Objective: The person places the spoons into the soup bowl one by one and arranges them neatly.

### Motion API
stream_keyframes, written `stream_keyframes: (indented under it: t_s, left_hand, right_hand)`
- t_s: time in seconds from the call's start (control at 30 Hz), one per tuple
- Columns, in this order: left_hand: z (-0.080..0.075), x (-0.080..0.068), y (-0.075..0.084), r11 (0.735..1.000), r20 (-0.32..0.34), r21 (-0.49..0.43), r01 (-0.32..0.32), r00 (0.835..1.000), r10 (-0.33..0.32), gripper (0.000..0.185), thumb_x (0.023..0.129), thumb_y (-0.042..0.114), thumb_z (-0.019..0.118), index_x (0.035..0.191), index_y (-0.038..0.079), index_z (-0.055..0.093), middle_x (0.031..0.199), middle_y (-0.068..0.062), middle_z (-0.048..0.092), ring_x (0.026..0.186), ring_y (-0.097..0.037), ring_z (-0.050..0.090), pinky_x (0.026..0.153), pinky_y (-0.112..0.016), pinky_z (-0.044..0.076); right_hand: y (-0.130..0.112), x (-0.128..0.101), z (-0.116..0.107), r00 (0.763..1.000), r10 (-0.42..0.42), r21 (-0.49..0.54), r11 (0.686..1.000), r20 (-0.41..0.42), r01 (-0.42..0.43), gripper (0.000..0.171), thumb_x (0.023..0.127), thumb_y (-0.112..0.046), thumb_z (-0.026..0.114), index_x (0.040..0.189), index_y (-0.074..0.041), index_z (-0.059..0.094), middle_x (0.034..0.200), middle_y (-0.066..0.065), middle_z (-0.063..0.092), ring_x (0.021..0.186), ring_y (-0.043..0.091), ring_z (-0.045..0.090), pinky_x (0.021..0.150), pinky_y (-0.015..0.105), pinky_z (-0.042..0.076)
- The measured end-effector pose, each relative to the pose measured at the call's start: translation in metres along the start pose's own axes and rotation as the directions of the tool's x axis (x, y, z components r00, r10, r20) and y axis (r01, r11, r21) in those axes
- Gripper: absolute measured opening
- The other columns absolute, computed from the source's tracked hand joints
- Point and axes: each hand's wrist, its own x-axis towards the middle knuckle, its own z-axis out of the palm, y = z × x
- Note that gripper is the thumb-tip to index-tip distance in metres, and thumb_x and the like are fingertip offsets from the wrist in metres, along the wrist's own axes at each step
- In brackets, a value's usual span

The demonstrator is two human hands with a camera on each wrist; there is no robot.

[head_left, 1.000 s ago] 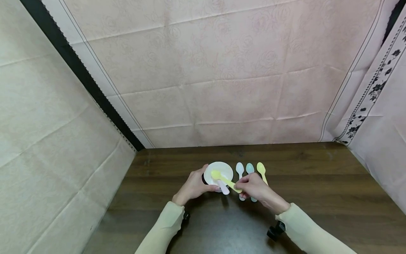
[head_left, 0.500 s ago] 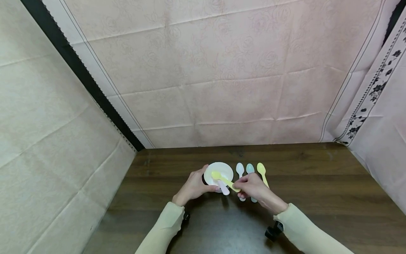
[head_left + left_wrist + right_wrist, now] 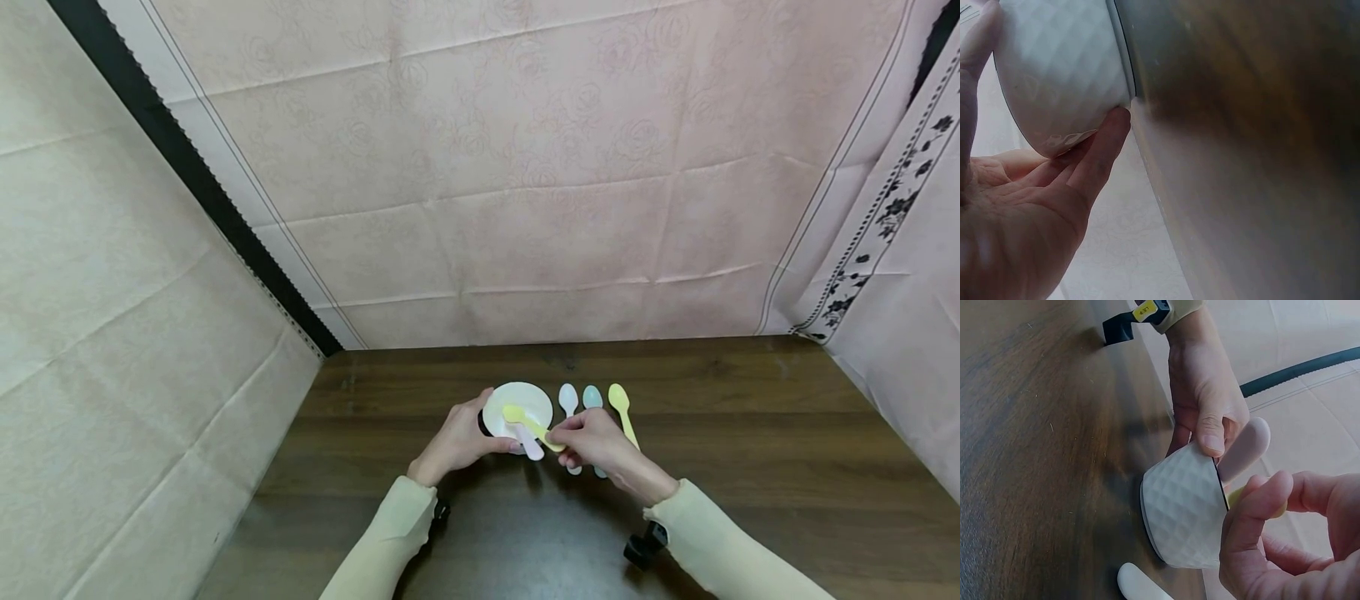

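Note:
My left hand (image 3: pixel 456 440) holds a white bowl (image 3: pixel 534 395) by its left side, with the thumb at the near rim. Diamond-patterned walls of the bowl (image 3: pixel 1063 69) show in the left wrist view, fingers spread against them. A pale lilac spoon (image 3: pixel 531 446) leans in the bowl, its handle sticking out over the near rim. Between thumb and fingertips, my right hand (image 3: pixel 603 448) pinches the handle of a yellow spoon (image 3: pixel 514 414), whose head is over the bowl's opening. In the right wrist view the fingers hide most of that yellow spoon (image 3: pixel 1235 497).
Right of the bowl, a white spoon (image 3: pixel 567 400), a light blue spoon (image 3: pixel 592 397) and another yellow spoon (image 3: pixel 619 400) lie in a row on the brown wooden table (image 3: pixel 712 400). My right hand partly covers the row. A cloth-covered wall (image 3: pixel 525 208) rises behind the table.
My right hand has shifted slightly left towards the bowl, pinching the yellow spoon throughout. My left hand and the bowl look unmoved.

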Motion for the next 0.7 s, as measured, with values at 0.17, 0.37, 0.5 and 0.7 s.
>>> stream_keyframes:
  t_s: [0.17, 0.37, 0.5, 0.7]
  left_hand:
    - [0.0001, -0.0002, -0.0004, 1.0, 0.001, 0.001, -0.008, 1.0, 0.008, 0.101, 0.083, 0.047, 0.096, 0.161, 0.004, 0.048, 0.145, -0.013, 0.071, 0.123, -0.024, 0.069, 0.105, -0.043, 0.056]
    - [0.0, 0.0, -0.0006, 1.0, 0.002, -0.002, -0.012, 1.0, 0.012, 0.1, 0.083, 0.046, 0.096, 0.161, 0.005, 0.049, 0.145, -0.012, 0.071, 0.123, -0.024, 0.069, 0.105, -0.043, 0.056]
    - [0.0, 0.0003, -0.001, 1.0, -0.001, 0.012, -0.02, 1.0, 0.02, 0.101, 0.082, 0.046, 0.097, 0.161, 0.003, 0.049, 0.144, -0.012, 0.071, 0.123, -0.024, 0.07, 0.104, -0.042, 0.056]
    - [-0.0002, -0.0004, -0.0021, 1.0, 0.002, 0.013, -0.019, 1.0, 0.019, 0.105, 0.083, 0.045, 0.096, 0.162, -0.001, 0.046, 0.149, -0.016, 0.068, 0.129, -0.028, 0.069, 0.109, -0.047, 0.056]
  right_hand:
    - [0.0005, -0.0009, -0.0004, 1.0, 0.005, 0.011, 1.0, 0.003, -0.005, 0.024, 0.101, -0.012, 0.073, 0.11, 0.01, 0.077, 0.069, 0.004, 0.07, 0.058, 0.007, 0.061, 0.058, 0.021, 0.053]
    - [0.0014, -0.0029, -0.0007, 1.0, 0.011, 0.008, 1.0, -0.008, -0.011, 0.027, 0.103, -0.018, 0.075, 0.109, 0.009, 0.077, 0.071, 0.005, 0.071, 0.059, 0.008, 0.062, 0.059, 0.023, 0.054]
    - [0.0012, -0.0042, -0.0016, 1.0, 0.01, 0.012, 1.0, -0.008, -0.01, 0.028, 0.103, -0.02, 0.075, 0.107, 0.008, 0.078, 0.07, 0.005, 0.071, 0.059, 0.008, 0.062, 0.059, 0.023, 0.054]
    - [0.0014, -0.0078, -0.0049, 1.0, -0.01, 0.024, 1.0, -0.002, 0.01, 0.028, 0.103, -0.021, 0.075, 0.103, 0.007, 0.078, 0.067, 0.002, 0.067, 0.057, 0.009, 0.061, 0.059, 0.023, 0.055]
